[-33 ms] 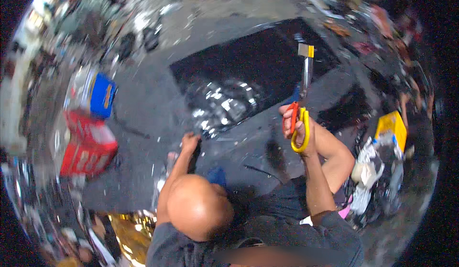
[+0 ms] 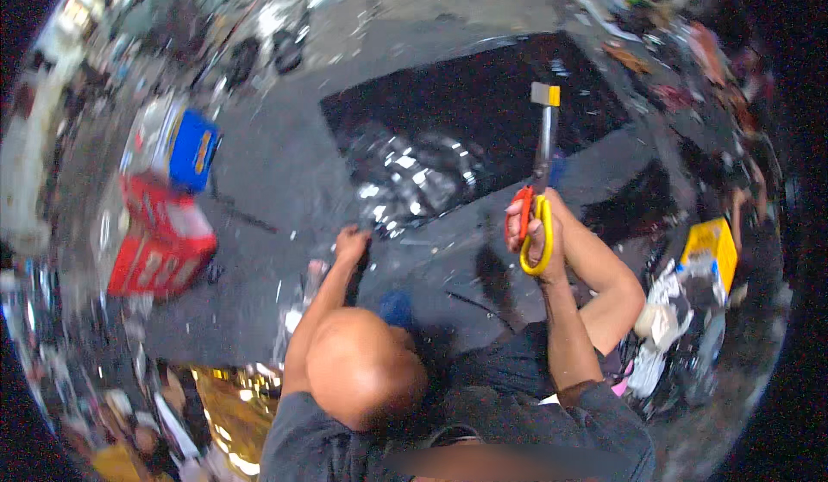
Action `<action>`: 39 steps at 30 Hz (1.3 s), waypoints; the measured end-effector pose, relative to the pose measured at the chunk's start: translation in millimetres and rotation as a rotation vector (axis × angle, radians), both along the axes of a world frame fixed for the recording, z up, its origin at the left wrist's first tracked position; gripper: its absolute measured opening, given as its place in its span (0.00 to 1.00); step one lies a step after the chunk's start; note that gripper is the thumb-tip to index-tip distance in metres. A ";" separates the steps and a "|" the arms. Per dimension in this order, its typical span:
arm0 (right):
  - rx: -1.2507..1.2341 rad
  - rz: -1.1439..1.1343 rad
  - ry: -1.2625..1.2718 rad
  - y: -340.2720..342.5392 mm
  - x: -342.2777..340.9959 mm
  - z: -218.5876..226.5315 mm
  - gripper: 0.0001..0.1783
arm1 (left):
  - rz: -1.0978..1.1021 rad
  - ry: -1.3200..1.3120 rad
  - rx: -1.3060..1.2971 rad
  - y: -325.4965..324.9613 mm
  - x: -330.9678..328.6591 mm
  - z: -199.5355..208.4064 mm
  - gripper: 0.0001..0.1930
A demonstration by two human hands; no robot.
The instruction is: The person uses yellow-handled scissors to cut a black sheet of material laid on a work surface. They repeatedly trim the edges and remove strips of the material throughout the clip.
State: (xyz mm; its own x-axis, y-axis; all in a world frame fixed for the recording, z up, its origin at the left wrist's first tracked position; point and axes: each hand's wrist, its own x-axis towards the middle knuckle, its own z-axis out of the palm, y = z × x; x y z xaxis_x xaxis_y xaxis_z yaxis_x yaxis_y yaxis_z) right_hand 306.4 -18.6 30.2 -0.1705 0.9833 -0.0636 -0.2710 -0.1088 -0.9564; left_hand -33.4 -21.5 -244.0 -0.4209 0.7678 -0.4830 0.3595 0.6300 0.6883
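My right hand [image 2: 536,230] is closed around the handles of a pair of scissors [image 2: 543,159], one loop red and the other yellow. Their blades point away from me, over the black sheet, and a small grey-and-yellow block [image 2: 545,95] sits at the tip. A shiny black plastic sheet [image 2: 466,94] lies on the dark ground mat, wrinkled at its near-left part. Close to that wrinkled corner, my left hand [image 2: 352,245] is low with its fingers curled in. Blur hides what its fingers grip, if anything.
To the left stand a red box [image 2: 164,245] and a blue-and-white box [image 2: 191,150]. A yellow box [image 2: 709,253] and crumpled white plastic [image 2: 664,327] lie to the right. Gold foil [image 2: 228,417] is at lower left. My bent knees [image 2: 362,370] flank the work area.
The view has shifted slightly, moving the sheet right and the left boxes up and right. My right hand keeps hold of the scissors, and my left hand stays by the sheet's corner.
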 end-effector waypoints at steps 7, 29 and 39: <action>-0.379 0.409 -0.214 -16.0 -111.8 -94.3 0.14 | 0.266 -0.228 0.093 -13.1 -1.0 8.3 0.26; -1.004 0.711 -0.330 -83.1 -89.8 -169.8 0.45 | 0.313 -0.481 0.022 38.9 -0.6 18.0 0.06; -0.964 0.704 -0.219 -60.2 -116.9 -194.5 0.49 | 0.255 -0.419 0.008 44.9 1.2 30.2 0.04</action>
State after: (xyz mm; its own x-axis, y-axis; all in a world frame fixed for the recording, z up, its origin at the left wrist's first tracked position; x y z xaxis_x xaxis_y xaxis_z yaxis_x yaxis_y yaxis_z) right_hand 189.5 -78.8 -164.3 -0.5428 0.2129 -0.8125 0.2912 -0.8596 -0.4198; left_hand -32.1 23.4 -213.8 -0.3666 0.6697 -0.6459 -0.1148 0.6563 0.7457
